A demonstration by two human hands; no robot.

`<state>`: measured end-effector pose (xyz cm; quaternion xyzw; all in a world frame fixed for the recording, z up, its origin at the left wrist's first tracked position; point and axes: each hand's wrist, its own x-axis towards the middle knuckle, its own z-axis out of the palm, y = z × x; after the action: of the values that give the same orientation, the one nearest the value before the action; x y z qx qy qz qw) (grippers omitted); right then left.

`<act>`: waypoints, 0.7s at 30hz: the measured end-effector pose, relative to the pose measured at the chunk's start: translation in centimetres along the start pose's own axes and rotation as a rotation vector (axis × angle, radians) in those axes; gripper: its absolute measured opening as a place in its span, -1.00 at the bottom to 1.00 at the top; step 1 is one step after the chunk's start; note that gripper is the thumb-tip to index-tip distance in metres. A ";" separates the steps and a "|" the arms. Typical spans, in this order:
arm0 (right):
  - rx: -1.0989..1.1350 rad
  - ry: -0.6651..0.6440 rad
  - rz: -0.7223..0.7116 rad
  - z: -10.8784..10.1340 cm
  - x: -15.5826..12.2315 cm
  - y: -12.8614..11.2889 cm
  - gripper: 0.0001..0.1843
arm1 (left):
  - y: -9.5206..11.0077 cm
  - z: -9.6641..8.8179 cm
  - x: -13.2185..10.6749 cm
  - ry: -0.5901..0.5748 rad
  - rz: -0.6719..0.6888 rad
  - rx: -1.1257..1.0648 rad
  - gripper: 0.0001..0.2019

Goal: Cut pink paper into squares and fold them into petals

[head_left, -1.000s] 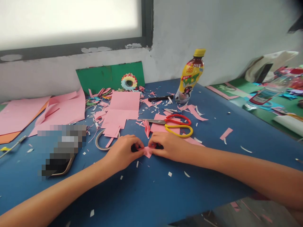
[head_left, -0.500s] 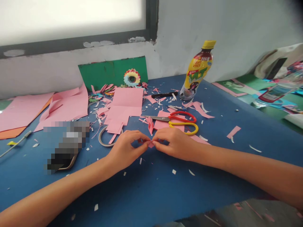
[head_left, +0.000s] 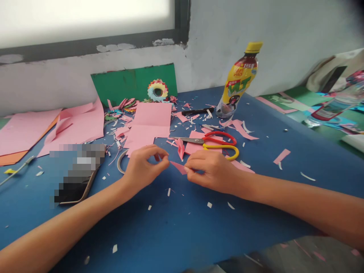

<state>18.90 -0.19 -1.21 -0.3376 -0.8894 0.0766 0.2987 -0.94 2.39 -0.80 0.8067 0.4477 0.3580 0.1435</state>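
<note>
1. Now the right hand (head_left: 212,167) has its thumb and finger pinched on one end of a small pink paper (head_left: 179,168).
2. The left hand (head_left: 145,163) is curled, with its thumb and finger close together just beside the paper's other tip. I cannot tell if they touch it.
3. The small paper is up between the two hands, over the blue table (head_left: 159,235). It looks thin and pointy.
4. Just past the hands lies a folded pink piece (head_left: 180,148), near the blades of the scissors (head_left: 196,140). The scissors have one red handle and one yellow handle, and no hand is on them.
5. A grey ring (head_left: 118,163) peeks out from behind the left hand. A big pink sheet (head_left: 153,119) lies farther back.
6. I think the step in hand is folding or shaping the little paper.
7. The next move seems to need soft, careful fingertips, because the paper could easily bend wrong.
</note>
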 end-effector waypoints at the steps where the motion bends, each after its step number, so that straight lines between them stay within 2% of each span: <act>1: 0.006 0.010 0.011 -0.1 0.0 0.0 -0.73 | -0.2 -0.1 0.1 0.012 -0.010 -0.006 -0.90; 7: 0.006 -0.027 0.056 0.1 0.1 0.3 -0.80 | 0.3 0.3 -0.7 -0.160 0.139 -0.140 -0.88; 11: -0.163 -0.062 0.007 0.7 0.1 0.2 -0.78 | 0.6 1.1 -1.5 -0.122 0.218 -0.068 -0.86; 15: -0.282 -0.040 -0.071 0.9 0.2 -0.1 -0.75 | 0.9 1.3 -1.9 -0.089 0.336 -0.050 -0.85; 18: -0.335 0.013 -0.068 0.3 0.3 0.7 -0.76 | 1.3 1.0 -1.9 -0.033 0.282 -0.092 -0.85; 21: -0.295 0.063 0.055 -0.5 0.6 2.4 -0.77 | 1.6 0.4 -1.6 0.018 0.090 -0.167 -0.82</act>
<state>20.15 2.00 -1.34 -0.4044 -0.8715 -0.0575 0.2713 -0.21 0.24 -0.92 0.8080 0.3808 0.4075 0.1902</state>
